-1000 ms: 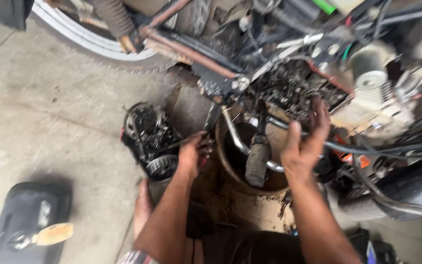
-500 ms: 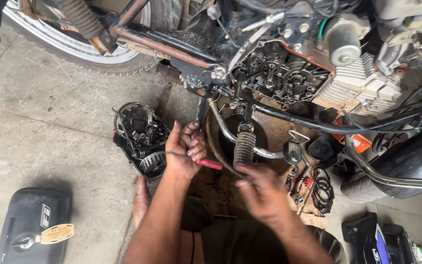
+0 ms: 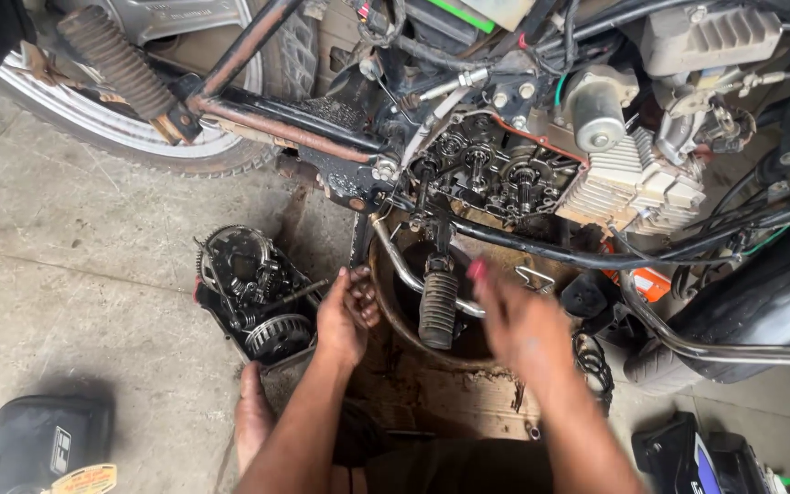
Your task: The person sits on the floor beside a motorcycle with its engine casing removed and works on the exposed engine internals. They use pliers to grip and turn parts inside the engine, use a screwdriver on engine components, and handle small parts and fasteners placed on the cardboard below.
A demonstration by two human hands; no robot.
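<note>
A motorcycle's open engine (image 3: 496, 178) fills the top. Below it sits a round drain pan (image 3: 386, 302). The left hand (image 3: 345, 316) curls loosely at the pan's rim; the right hand (image 3: 518, 320), blurred, pinches something red. Steadying both hands would likely help.

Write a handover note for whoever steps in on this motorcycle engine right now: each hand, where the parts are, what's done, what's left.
Left hand: curled at the rim of the round pan under the engine; what it grips is hidden.
Right hand: blurred above the pan, something red at the fingertips, grip unclear.
Parts: open engine side with gears exposed; removed clutch parts in a tray on the floor by the left hand; rubber foot peg hangs over the pan.
Done: side cover off.
Left: gears uncovered, parts not refitted.
</note>
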